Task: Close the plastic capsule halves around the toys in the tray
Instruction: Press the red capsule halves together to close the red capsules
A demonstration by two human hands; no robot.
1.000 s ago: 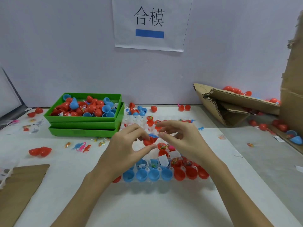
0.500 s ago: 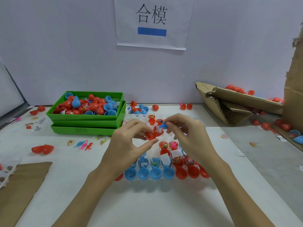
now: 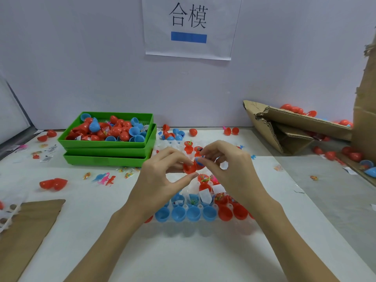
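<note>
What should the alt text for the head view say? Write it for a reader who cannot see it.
Over a clear tray of blue and red capsule halves, the left hand pinches a red capsule half while the right hand pushes a blue toy into it. Stacked green bins of capsules sit behind on the left.

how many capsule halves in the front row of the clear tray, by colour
blue capsule halves: 4
red capsule halves: 2 fully in view, plus a red edge at each end, partly hidden by the forearms
total: 6 clearly countable in the clear tray
</note>
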